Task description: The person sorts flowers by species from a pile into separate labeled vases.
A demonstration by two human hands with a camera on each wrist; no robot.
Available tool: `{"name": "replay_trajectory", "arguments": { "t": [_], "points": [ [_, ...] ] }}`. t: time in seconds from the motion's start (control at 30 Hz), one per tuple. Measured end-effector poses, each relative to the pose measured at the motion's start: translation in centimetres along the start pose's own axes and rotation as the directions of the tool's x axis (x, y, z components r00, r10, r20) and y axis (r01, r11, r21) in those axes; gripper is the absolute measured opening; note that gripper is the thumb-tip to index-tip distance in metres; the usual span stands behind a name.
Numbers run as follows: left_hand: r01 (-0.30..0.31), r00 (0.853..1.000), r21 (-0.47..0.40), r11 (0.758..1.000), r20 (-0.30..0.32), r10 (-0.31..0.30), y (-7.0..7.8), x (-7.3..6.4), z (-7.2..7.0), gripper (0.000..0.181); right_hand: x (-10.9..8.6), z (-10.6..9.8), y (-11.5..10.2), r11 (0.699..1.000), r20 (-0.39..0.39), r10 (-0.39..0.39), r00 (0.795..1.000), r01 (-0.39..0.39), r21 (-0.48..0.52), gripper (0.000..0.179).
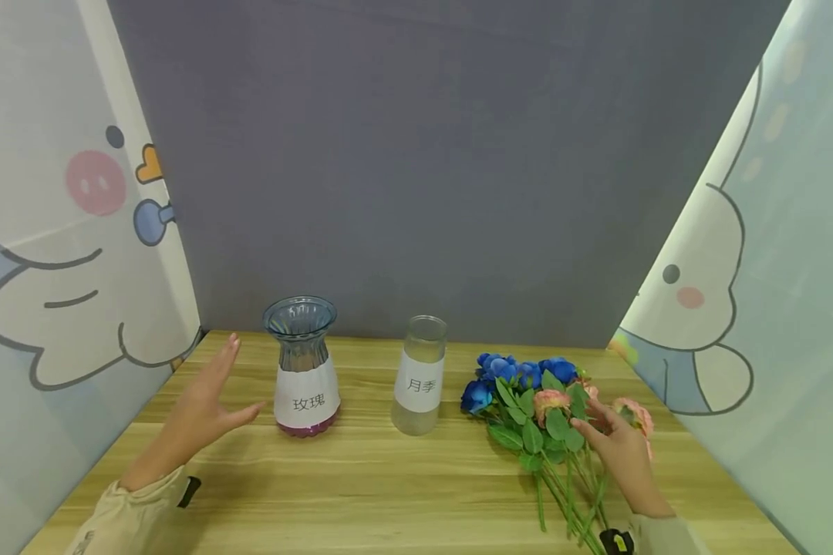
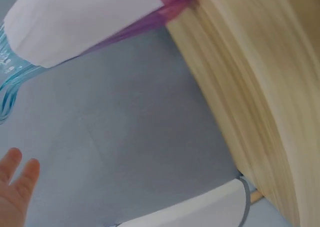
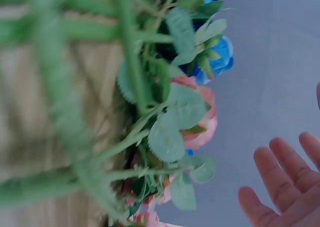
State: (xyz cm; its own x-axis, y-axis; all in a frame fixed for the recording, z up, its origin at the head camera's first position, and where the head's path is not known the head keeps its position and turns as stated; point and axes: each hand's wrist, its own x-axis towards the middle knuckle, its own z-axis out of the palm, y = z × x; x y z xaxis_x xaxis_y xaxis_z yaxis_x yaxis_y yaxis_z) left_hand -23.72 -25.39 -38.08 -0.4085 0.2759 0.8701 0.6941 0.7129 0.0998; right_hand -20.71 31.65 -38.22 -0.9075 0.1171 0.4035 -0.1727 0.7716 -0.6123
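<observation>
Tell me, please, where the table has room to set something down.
Bare tabletop lies in front of both vases, and a narrower strip between them. Blue and pink flowers and the right hand crowd the right side.

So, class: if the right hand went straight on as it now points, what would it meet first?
The right hand would probably meet the green leaves beside a pink flower first; depth is unclear, so it might pass over them.

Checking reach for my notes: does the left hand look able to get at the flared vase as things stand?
Probably yes: the left hand holds nothing and is close beside the flared vase, with nothing visible standing between them.
</observation>
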Motion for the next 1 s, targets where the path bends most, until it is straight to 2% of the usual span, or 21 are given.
{"name": "replay_trajectory", "arguments": {
  "t": [0.17, 0.37, 0.47, 0.73, 0.93, 1.0],
  "points": [
    [0.007, 0.994, -0.026, 1.0, -0.112, -0.01, 0.2, 1.1, 1.1, 0.09, 0.6, -0.3, -0.3, 0.983, 0.067, 0.136, 0.989, -0.143, 0.115, 0.051],
    [0.007, 0.982, -0.041, 0.999, -0.188, -0.014, 0.5, 2.3, 2.4, 0.084, 1.7, -0.1, -0.6, 0.93, 0.159, 0.211, 0.964, -0.248, 0.27, 0.054],
    [0.036, 0.974, -0.03, 0.999, -0.223, -0.042, 0.7, 3.0, 2.8, 0.083, 2.4, 0.1, -0.9, 0.901, 0.178, 0.228, 0.957, -0.276, 0.335, 0.052],
    [0.107, 0.941, -0.057, 0.993, -0.318, -0.12, 1.0, 3.8, 3.8, 0.081, 4.4, 1.0, -1.6, 0.853, 0.222, 0.253, 0.941, -0.326, 0.407, 0.049],
    [0.117, 0.939, -0.046, 0.992, -0.319, -0.126, 0.9, 3.6, 4.5, 0.077, 5.2, 2.4, -1.8, 0.792, 0.288, 0.273, 0.918, -0.384, 0.474, 0.047],
    [0.114, 0.94, -0.037, 0.993, -0.319, -0.12, 0.9, 3.5, 4.6, 0.077, 5.5, 2.7, -1.7, 0.795, 0.312, 0.267, 0.912, -0.391, 0.463, 0.047]
  ]
}}
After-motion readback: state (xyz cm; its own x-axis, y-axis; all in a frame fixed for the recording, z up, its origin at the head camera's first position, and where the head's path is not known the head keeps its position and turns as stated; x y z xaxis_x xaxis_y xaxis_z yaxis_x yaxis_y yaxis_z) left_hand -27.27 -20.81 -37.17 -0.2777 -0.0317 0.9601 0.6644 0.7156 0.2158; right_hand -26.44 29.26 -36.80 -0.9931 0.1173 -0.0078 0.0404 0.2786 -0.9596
